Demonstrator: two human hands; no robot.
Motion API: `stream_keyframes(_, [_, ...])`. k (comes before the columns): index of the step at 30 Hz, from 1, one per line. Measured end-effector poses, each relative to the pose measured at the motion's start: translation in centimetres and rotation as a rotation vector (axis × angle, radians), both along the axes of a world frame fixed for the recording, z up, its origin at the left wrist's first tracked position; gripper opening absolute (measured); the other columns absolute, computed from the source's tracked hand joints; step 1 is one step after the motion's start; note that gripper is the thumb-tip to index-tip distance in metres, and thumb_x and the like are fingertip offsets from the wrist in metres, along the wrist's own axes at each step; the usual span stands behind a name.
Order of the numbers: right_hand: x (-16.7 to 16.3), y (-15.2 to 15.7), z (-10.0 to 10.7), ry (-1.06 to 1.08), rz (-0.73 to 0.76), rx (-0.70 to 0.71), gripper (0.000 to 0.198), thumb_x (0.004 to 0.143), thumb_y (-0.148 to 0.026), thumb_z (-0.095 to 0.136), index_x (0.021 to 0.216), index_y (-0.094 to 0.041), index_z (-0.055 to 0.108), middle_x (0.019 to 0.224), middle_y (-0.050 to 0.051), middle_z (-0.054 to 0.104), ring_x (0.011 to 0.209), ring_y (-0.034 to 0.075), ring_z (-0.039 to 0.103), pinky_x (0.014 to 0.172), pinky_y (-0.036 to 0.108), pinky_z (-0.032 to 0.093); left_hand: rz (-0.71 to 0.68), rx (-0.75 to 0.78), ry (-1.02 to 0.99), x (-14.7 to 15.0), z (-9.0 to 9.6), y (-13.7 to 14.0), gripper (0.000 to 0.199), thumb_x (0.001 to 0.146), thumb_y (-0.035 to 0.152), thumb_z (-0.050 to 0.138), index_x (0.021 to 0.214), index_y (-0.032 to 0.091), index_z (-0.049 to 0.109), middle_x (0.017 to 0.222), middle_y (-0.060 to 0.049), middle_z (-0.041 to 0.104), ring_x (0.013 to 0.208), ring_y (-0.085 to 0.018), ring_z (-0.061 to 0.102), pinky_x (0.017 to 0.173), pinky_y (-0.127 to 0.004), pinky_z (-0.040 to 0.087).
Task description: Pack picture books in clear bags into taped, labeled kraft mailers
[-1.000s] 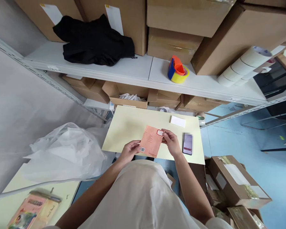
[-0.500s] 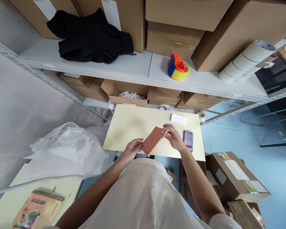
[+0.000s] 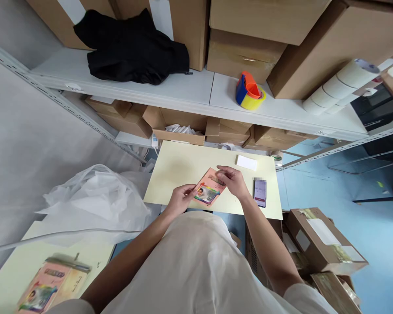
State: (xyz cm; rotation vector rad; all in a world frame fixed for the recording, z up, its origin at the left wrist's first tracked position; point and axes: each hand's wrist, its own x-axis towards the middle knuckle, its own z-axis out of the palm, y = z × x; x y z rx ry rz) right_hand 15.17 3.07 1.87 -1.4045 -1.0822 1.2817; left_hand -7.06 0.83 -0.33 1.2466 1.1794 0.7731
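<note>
While left hand [image 3: 180, 199] and right hand [image 3: 233, 179] pinch opposite edges of the pink book [image 3: 205, 193], it hangs above the table [image 3: 178, 159], picture cover up. Handling seems midway: not yet set down. Look-alike book [image 3: 41, 290] lies on the side table [image 3: 11, 266].

Packing or storage room: metal shelving [image 3: 170, 93], stacked cardboard boxes [image 3: 245, 56], tape dispenser [image 3: 250, 93], tape rolls [image 3: 340, 87].

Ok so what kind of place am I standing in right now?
Probably a packing or storage room: cardboard boxes crowd the metal shelving, and a tape dispenser sits beside rolls of tape on it.
</note>
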Motion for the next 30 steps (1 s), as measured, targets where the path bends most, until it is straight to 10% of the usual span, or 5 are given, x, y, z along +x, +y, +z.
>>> stream_keyframes(8, [-1.4, -3.6, -1.3, 0.239, 0.017, -0.127, 0.05, 0.065, -0.04, 0.077, 0.11, -0.024, 0.065, 0.089, 0.003, 0.07, 0.073, 0.015, 0.063, 0.068, 0.03, 0.052, 0.181, -0.246, -0.176, -0.6, -1.0, 0.4, 0.048, 0.067, 0.052, 0.071, 0.101, 0.017, 0.07, 0.096, -0.008, 0.072, 0.082, -0.017, 0.066, 0.069, -0.026, 0.054])
stream_keyframes(19, [-3.9, -3.8, -4.7, 0.002, -0.03, -0.097, 0.049, 0.08, -0.04, 0.057, 0.127, -0.024, 0.058, 0.087, 0.002, 0.059, 0.06, 0.01, 0.051, 0.059, 0.028, 0.051, 0.144, -0.089, -0.074, -1.1, -3.4, 1.4, 0.051, 0.074, 0.044, 0.065, 0.117, 0.018, 0.06, 0.11, -0.011, 0.063, 0.09, -0.018, 0.064, 0.07, -0.029, 0.055])
stream_keyframes(30, [-5.9, -1.6, -11.4, -0.144, -0.019, -0.222, 0.045, 0.079, -0.041, 0.054, 0.121, -0.028, 0.062, 0.084, 0.002, 0.054, 0.06, 0.012, 0.053, 0.061, 0.032, 0.055, 0.206, -0.13, 0.134, -2.3, -9.7, 2.7, 0.046, 0.072, 0.041, 0.069, 0.114, 0.024, 0.063, 0.108, -0.008, 0.055, 0.096, -0.023, 0.06, 0.073, -0.035, 0.056])
